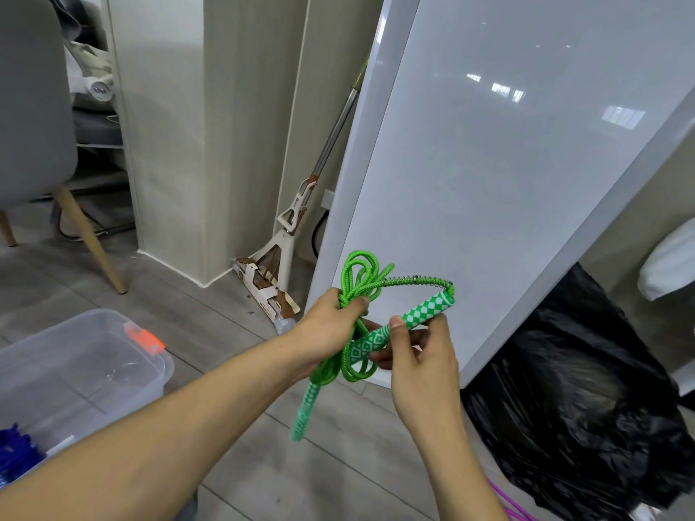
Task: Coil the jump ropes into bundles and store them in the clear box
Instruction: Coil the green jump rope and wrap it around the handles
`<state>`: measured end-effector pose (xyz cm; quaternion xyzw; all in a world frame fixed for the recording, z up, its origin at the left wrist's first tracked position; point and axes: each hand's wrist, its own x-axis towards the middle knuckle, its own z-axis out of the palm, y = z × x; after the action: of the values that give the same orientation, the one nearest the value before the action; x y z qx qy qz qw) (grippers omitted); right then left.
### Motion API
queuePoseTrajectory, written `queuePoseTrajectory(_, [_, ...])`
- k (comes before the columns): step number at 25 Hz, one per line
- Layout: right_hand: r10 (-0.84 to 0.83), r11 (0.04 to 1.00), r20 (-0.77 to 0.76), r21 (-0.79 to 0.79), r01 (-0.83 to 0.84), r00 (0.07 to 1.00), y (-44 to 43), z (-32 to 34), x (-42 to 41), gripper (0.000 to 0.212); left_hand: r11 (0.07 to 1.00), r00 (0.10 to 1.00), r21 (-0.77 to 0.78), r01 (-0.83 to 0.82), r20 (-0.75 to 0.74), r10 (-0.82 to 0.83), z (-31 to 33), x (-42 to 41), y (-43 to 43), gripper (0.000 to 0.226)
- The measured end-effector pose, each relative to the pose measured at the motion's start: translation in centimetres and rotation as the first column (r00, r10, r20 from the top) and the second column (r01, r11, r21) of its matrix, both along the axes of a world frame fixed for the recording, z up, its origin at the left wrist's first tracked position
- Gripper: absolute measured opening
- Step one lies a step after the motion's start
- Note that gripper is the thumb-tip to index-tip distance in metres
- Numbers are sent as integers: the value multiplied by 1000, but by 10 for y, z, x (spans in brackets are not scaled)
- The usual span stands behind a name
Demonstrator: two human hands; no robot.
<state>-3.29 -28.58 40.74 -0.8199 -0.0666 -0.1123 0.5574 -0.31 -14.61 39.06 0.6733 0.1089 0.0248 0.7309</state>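
Observation:
A green jump rope [360, 274] is gathered into loops above the floor. My left hand [331, 325] grips the bundle of loops at its middle. My right hand [421, 355] pinches one green-and-white checked handle [425, 308], which points up to the right and has a metal spring at its tip. The second handle [306, 408] hangs down below my left hand. The clear box [75, 374] with an orange latch stands on the floor at lower left, and a blue rope [15, 453] shows at its near corner.
A white table top [507, 163] leans upright just behind my hands. A black bin bag [571, 408] sits at the right, a mop [286, 235] leans in the corner, and a grey chair [34, 107] stands at the far left. A purple cord [507, 502] lies at the bottom edge.

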Motion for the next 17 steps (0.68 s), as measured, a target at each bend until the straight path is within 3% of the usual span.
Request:
queuePoseTrajectory(2, [6, 996, -88, 93, 2, 996, 0, 2, 2, 17, 987, 999, -156, 45, -9, -47, 3, 1, -3, 31])
queuePoseTrajectory(4, [3, 997, -74, 82, 3, 997, 0, 5, 2, 17, 963, 997, -256, 81, 1, -83, 8, 0, -5, 22])
queuePoseTrajectory(9, [17, 997, -24, 69, -15, 1000, 1, 1, 0, 14, 962, 997, -266, 67, -10, -72, 13, -2, -2, 23])
queuePoseTrajectory(14, [93, 985, 11, -145, -91, 996, -1, -5, 1, 7, 914, 998, -406, -17, -66, -11, 15, 1, -1, 19])
queuePoseTrajectory(17, [78, 986, -33, -145, -82, 996, 0, -9, 5, 9, 907, 994, -420, -29, -107, -18, 12, 4, 2, 22])
